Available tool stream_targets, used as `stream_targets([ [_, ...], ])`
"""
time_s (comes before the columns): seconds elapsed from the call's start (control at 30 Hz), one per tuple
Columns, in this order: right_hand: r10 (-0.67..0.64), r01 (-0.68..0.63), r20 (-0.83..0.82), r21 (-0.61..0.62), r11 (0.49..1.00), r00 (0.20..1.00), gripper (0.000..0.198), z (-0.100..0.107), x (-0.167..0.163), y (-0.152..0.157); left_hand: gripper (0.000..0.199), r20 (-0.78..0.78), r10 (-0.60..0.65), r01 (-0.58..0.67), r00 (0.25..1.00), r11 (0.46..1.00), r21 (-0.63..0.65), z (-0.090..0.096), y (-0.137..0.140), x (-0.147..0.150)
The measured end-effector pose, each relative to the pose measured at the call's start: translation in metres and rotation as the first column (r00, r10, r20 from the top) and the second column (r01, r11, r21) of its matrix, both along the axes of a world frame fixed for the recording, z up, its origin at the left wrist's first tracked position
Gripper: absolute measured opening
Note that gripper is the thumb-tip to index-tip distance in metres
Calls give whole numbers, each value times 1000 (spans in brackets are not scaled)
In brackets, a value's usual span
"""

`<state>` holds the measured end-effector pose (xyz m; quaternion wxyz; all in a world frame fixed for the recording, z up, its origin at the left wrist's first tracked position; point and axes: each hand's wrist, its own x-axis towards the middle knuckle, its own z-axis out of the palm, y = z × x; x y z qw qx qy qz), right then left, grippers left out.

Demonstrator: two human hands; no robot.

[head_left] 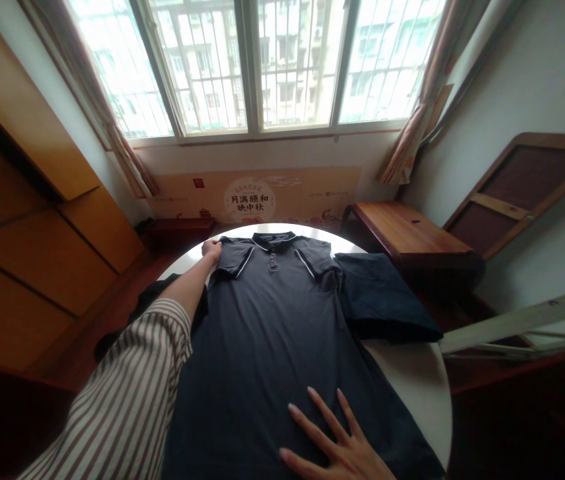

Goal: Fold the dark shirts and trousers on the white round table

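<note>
A dark navy polo shirt (272, 327) lies front up over a round white table (402, 373), its collar at the far edge and both short sleeves folded inward. My left hand (212, 251) reaches to the far left, its fingers closed on the shirt's shoulder edge. Near the bottom of the view, my right hand (335, 437) rests on the lower front of the shirt with fingers spread and flat. Beside the shirt on the right is a folded dark blue garment (385, 293).
Another dark cloth (150, 293) sits at the table's left edge, partly behind my left arm. A wooden side table (410, 230) stands at the back right, near a leaning brown-panelled frame (522, 193). Cabinets (22, 267) line the left; barred windows (257, 63) are ahead.
</note>
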<state>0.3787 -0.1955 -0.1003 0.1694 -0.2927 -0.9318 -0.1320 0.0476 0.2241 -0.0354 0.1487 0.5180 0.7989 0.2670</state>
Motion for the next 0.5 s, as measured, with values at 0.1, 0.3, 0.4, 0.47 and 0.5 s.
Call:
stream_targets([
  [0.1,17,-17,-18,-23,1000,1000,57,-1,-2,1,25,-39,-5,5,999,1000,-15,7,-6,-2],
  [0.3,27,-47,-92,-229,972,995,58,17,13,-4,31,-151,-210,216,966,976,26,34,-41,29],
  [0.4,-124,80,-123,-312,947,985,60,32,45,-14,23,-234,-586,610,776,791,41,40,-111,42],
  [0.47,-211,174,-103,-282,943,972,59,37,69,-21,24,-293,-816,848,498,530,-33,39,-181,39],
  [0.5,-220,190,-95,-257,948,971,59,37,80,-25,29,-303,-871,899,388,430,-84,38,-220,34],
])
